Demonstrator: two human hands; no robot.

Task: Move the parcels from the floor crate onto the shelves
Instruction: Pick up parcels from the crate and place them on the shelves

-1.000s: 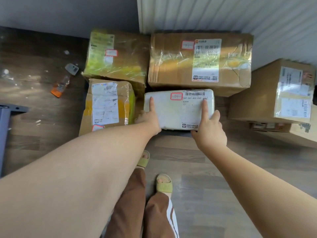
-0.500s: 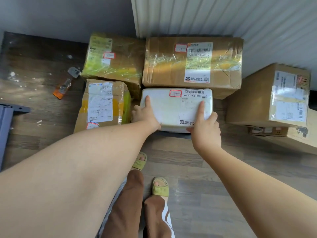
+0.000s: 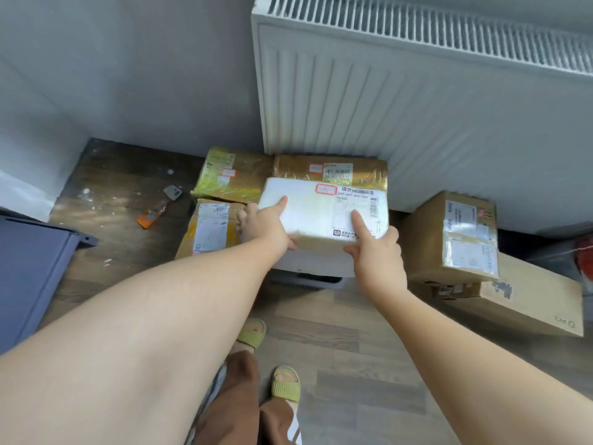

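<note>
White parcel: flat and oblong, with its long axis running left to right across the person. Label face is up and tipped a little toward them, with the barcode at the far right corner and the print reading upright from their side. It is held between both hands at the floor's far edge, in front of the radiator. Its far edge covers the lower part of the brown parcel behind.

Left hand: grips the near left corner, one finger laid straight on top and the rest curled round the end.

Right hand: grips the near right corner, forefinger straight on the label and the others curled at the near edge.

Yellow parcel lies beside the brown one against the wall, with a small parcel just in front of it, by the left hand. A box sits to the right on a flat carton. A grey crate rim shows below the white parcel.
</note>
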